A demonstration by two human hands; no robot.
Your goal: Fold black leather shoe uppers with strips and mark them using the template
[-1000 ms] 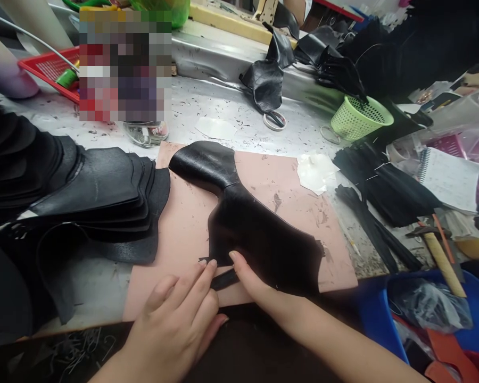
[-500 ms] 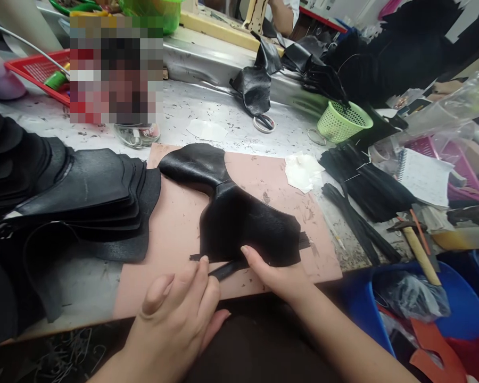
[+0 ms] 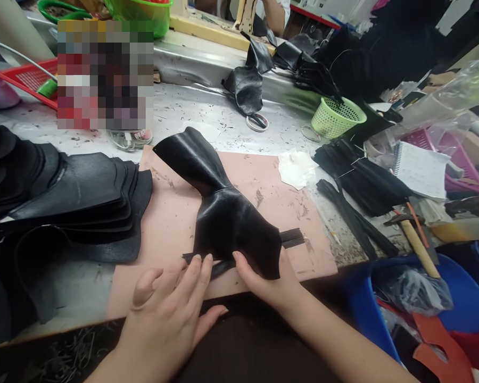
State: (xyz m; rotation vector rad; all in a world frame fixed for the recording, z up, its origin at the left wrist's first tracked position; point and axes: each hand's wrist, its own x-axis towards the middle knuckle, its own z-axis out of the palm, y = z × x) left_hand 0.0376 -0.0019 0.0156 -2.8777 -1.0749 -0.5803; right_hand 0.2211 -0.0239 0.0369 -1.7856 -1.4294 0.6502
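A black leather piece (image 3: 235, 223), made of two panels joined at a narrow seam, rests on a pink board (image 3: 163, 223) and bulges upward. My right hand (image 3: 267, 282) grips its lower right edge, thumb on top and the other fingers hidden underneath. My left hand (image 3: 171, 298) has its fingers stretched out. Its fingertips touch the lower left edge of the leather, by the end of a black strip (image 3: 188, 257). This strip runs under the leather, and a ribbed black end (image 3: 293, 238) sticks out at the right. Another dark strip (image 3: 221, 268) shows between my hands.
Stacked black leather pieces (image 3: 91, 186) lie at left. To the right are a white scrap (image 3: 297, 169), bundled black strips (image 3: 363, 178), a notebook (image 3: 421, 169), a hammer (image 3: 419, 247) and a blue bin (image 3: 363, 298). A green basket (image 3: 339, 119) and a tape roll (image 3: 257, 123) stand behind.
My right hand has lifted and bent the leather's right side leftward, baring more of the ribbed strip. The far panel has tilted up. My left fingers have straightened along the edge. The view shifted slightly.
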